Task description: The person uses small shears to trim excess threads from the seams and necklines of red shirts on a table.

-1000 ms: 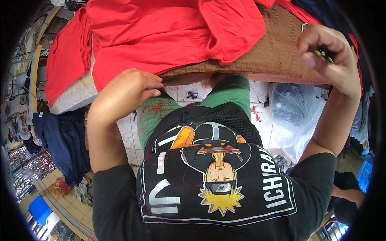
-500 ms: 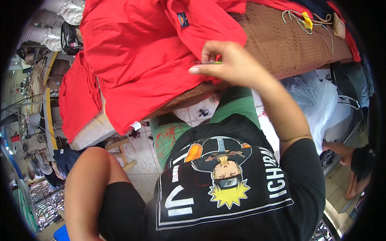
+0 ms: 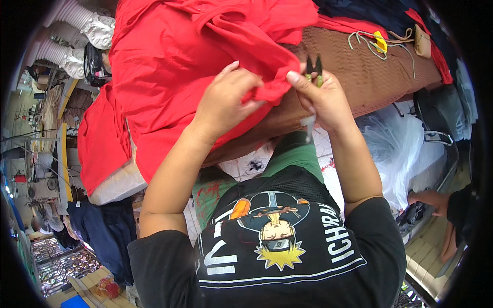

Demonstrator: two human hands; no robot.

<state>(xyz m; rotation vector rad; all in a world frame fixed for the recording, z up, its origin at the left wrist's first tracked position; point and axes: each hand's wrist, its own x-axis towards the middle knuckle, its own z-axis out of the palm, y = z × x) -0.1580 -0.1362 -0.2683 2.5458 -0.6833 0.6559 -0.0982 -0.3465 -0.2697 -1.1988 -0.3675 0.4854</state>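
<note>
A large red garment (image 3: 169, 77) lies bunched over a brown quilted cover in front of me. My left hand (image 3: 228, 100) is closed on a fold of it, thumb and forefinger at the edge. Thread snips (image 3: 314, 72), with dark pointed blades and yellow-green handles, sit in my right hand (image 3: 328, 100), tips up and blades apart. The right thumb also pinches the garment's raised edge. Below that hand dangles a small whitish tag or scrap (image 3: 308, 124), blurred, and I cannot tell what it is attached to.
The brown cover (image 3: 359, 72) spreads to the right, bearing a light cord with a yellow piece (image 3: 380, 42). Clear plastic sheeting (image 3: 393, 149) bulges at the right, near another person's arm (image 3: 429, 197). Dark blue cloth (image 3: 105, 233) hangs at left.
My left hand has come up from the lower left and taken hold of the red garment. The right hand has moved right, with the snips turned upward. The garment's edge is now lifted.
</note>
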